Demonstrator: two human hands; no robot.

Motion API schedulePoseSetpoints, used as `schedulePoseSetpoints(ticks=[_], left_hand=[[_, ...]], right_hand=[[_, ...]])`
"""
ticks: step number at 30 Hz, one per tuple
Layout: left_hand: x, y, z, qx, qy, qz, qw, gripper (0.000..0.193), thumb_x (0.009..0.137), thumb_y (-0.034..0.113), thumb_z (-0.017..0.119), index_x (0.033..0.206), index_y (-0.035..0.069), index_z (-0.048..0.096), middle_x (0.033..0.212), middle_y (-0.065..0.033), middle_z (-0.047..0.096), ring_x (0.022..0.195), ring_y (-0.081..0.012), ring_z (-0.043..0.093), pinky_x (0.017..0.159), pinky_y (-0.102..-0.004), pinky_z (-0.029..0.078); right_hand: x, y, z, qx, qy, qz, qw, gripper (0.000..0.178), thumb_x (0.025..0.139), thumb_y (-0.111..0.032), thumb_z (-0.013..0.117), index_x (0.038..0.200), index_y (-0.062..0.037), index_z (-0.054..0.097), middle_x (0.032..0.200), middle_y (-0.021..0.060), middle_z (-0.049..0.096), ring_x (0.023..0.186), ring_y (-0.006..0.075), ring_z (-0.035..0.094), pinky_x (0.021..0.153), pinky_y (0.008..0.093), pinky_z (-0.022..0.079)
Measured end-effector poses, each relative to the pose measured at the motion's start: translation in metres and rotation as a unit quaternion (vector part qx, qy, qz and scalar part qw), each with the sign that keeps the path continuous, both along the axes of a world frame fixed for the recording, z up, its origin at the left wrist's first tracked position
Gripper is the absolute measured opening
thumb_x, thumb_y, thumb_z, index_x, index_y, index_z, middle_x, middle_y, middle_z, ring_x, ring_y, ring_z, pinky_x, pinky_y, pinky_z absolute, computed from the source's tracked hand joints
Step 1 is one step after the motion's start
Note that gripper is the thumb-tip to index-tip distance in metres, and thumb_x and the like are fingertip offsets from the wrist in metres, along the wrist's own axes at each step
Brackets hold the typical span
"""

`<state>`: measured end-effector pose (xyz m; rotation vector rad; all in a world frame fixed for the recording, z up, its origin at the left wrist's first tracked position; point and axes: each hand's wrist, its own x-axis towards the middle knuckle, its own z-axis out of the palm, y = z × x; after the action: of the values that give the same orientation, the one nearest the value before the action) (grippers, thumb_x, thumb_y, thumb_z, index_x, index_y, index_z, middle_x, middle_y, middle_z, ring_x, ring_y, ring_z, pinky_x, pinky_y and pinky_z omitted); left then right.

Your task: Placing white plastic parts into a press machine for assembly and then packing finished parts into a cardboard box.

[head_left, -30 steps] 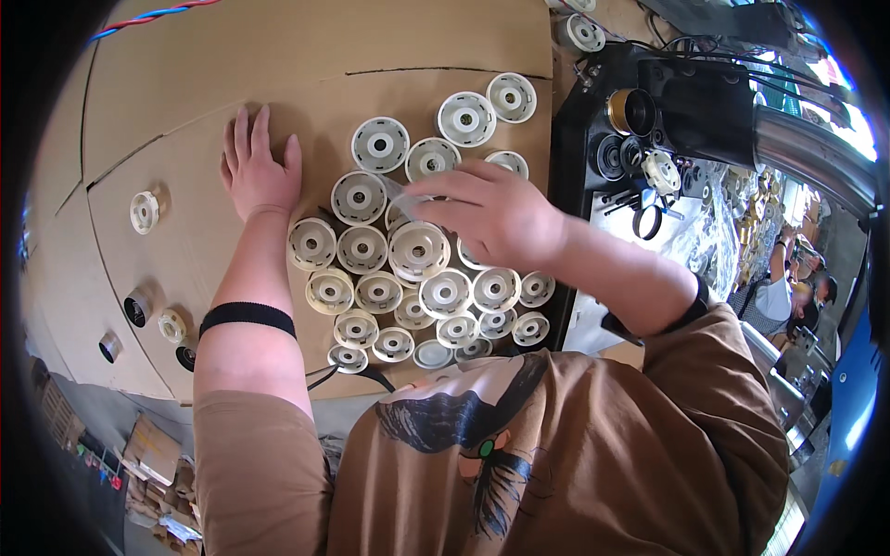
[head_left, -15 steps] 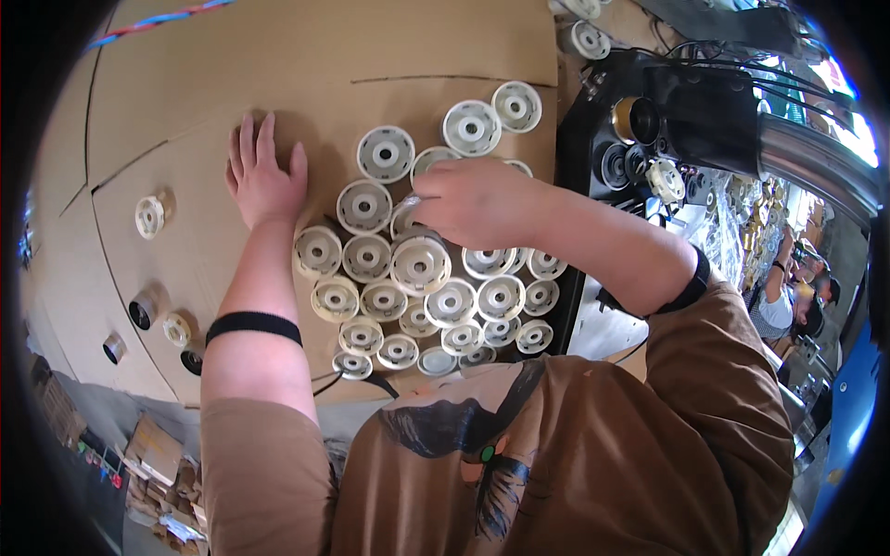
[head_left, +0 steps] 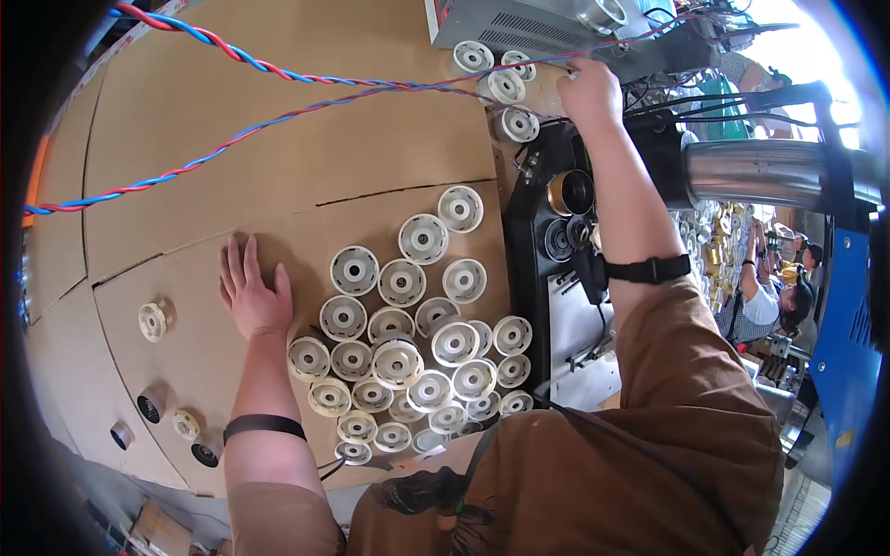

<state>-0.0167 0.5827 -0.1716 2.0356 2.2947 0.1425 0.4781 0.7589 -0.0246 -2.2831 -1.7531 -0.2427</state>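
Note:
My left hand (head_left: 255, 295) lies flat with fingers spread on the cardboard sheet (head_left: 250, 199). To its right stands a group of round cream-white plastic wheel-like parts (head_left: 424, 239), each with a hole in the middle. A deeper round part (head_left: 398, 363) sits raised among them. My right hand (head_left: 591, 94) is stretched far forward, past the black machine and near the front of a grey metal box. Its fingers are curled closed; what they hold, if anything, is hidden. Several more white round parts (head_left: 506, 86) stand just left of this hand.
The grey vented box (head_left: 519, 35) stands at the back. A twisted red-and-blue wire (head_left: 306, 82) crosses above the cardboard. The black machine (head_left: 533, 232) with a metal column (head_left: 756, 171) is on the right. Loose rings and a white part (head_left: 156, 320) lie at the left. Other people sit far right.
My right hand has left the white parts and reached far forward beside the grey box. The view has shifted forward, showing more of the back. The left hand stays flat on the cardboard.

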Motion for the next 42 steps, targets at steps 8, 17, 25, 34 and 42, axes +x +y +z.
schedulePoseSetpoints(ticks=[8, 17, 25, 34, 42], left_hand=[[0.002, 0.002, 0.001, -0.008, 0.006, 0.011, 1.000, 0.065, 0.093, 0.039, 0.061, 0.154, 0.027, 0.043, 0.167, -0.0014, 0.029, 0.154, -0.0269, 0.025, 0.123, -0.0492, 0.024], [0.001, 0.001, -0.002, -0.001, 0.006, 0.004, 1.000, 0.066, 0.091, 0.039, 0.062, 0.153, 0.026, 0.044, 0.167, -0.0019, 0.031, 0.154, -0.0276, 0.027, 0.122, -0.0497, 0.025], [-0.002, -0.002, 0.001, 0.005, 0.008, 0.000, 1.000, 0.065, 0.090, 0.039, 0.063, 0.152, 0.024, 0.046, 0.166, -0.0036, 0.032, 0.153, -0.0293, 0.028, 0.121, -0.0502, 0.027], [-0.003, -0.003, -0.001, 0.008, 0.011, -0.004, 1.000, 0.065, 0.091, 0.039, 0.062, 0.152, 0.024, 0.046, 0.165, -0.0044, 0.033, 0.153, -0.0308, 0.029, 0.121, -0.0513, 0.026], [0.000, -0.001, 0.002, -0.010, 0.004, 0.000, 1.000, 0.066, 0.091, 0.039, 0.062, 0.153, 0.025, 0.045, 0.166, -0.0040, 0.032, 0.153, -0.0304, 0.027, 0.122, -0.0510, 0.024]], right_hand=[[0.018, 0.032, -0.048, -0.108, 0.072, 0.288, 0.949, 0.038, 0.082, -0.018, 0.067, 0.119, -0.0117, 0.070, 0.116, 0.0200, 0.069, 0.112, 0.0390, 0.064, 0.099, 0.0441, 0.051], [0.027, 0.067, -0.093, -0.139, 0.173, 0.247, 0.943, 0.044, 0.078, -0.011, 0.068, 0.122, -0.0121, 0.061, 0.121, 0.0153, 0.066, 0.114, 0.0354, 0.062, 0.099, 0.0417, 0.049], [-0.013, 0.059, -0.075, -0.163, 0.127, 0.222, 0.953, 0.044, 0.078, -0.006, 0.067, 0.120, -0.0130, 0.061, 0.119, 0.0148, 0.062, 0.117, 0.0366, 0.058, 0.098, 0.0445, 0.049], [-0.027, 0.076, -0.068, -0.253, 0.141, 0.260, 0.921, 0.037, 0.082, -0.012, 0.068, 0.119, -0.0100, 0.070, 0.114, 0.0152, 0.066, 0.109, 0.0335, 0.063, 0.095, 0.0402, 0.051], [-0.069, 0.067, -0.037, -0.442, 0.270, 0.185, 0.835, 0.031, 0.087, -0.012, 0.070, 0.117, -0.0070, 0.073, 0.097, 0.0069, 0.072, 0.085, 0.0184, 0.066, 0.075, 0.0327, 0.051]])
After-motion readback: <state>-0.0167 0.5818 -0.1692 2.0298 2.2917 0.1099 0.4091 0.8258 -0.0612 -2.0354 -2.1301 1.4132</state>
